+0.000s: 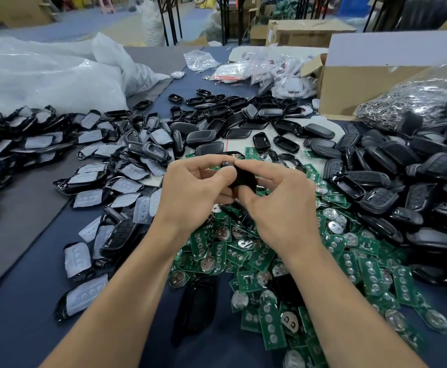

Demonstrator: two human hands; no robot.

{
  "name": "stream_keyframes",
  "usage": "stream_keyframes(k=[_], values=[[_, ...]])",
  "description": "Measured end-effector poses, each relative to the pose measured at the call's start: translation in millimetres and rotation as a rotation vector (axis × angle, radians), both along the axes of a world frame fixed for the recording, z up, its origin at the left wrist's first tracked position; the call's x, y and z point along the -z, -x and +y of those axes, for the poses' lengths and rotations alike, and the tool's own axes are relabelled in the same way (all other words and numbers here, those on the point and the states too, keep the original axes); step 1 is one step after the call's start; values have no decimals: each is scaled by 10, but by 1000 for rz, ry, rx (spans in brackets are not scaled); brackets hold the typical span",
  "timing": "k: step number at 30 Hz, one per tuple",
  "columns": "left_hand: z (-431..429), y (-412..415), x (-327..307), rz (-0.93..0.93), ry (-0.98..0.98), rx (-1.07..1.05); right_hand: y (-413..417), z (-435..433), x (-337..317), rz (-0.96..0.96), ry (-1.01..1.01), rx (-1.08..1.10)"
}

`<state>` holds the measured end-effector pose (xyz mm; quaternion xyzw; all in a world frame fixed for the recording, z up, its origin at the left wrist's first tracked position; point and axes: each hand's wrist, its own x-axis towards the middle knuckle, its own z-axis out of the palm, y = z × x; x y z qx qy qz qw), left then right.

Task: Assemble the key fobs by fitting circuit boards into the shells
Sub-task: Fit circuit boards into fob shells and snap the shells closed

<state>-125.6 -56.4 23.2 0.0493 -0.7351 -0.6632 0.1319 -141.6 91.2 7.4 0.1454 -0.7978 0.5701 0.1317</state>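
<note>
head view: both hands, left hand [190, 187] and right hand [278, 197], pinch one black shell [241, 177] above the circuit boards [259, 258]; board possibly inside already. heaps of loose shells [392, 166] remain unassembled.

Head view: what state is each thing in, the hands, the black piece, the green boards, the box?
black shell: held above the table between both hands
left hand: fingers curled, pinching the shell
right hand: fingers curled round the shell
green circuit boards: loose, heaped on the table
cardboard box: flap open
</note>
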Motion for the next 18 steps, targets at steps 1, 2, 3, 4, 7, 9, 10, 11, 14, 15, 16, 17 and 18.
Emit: stream_keyframes(k=[1,2,3,4,7,9,10,11,14,15,16,17,18], values=[[1,-7,-10,0,-21,5,6,5,-3,24,-13,-5],[-4,-12,-15,-2,-41,18,12,14,-3,39,-28,-11],[-10,-16,-19,-8,-61,33,17,24,-1,46,-43,-19],[-22,-16,-25,-17,-81,44,22,32,2,50,-59,-28],[-73,-11,-48,-77,-125,69,37,61,-9,72,-117,-54],[-99,-5,-51,-122,-134,89,42,83,-25,86,-157,-72],[-111,-3,-51,-139,-140,96,39,90,-31,88,-168,-77],[-124,2,-51,-151,-151,104,37,95,-36,87,-177,-78],[-177,15,-50,-160,-179,152,36,98,-40,66,-159,-64],[-191,14,-54,-153,-177,183,41,103,-41,51,-134,-60],[-208,11,-47,-145,-158,208,50,109,-42,35,-111,-56],[-214,7,-44,-143,-133,220,59,116,-43,18,-94,-55],[-219,7,-36,-138,-116,220,65,123,-44,0,-78,-62]])
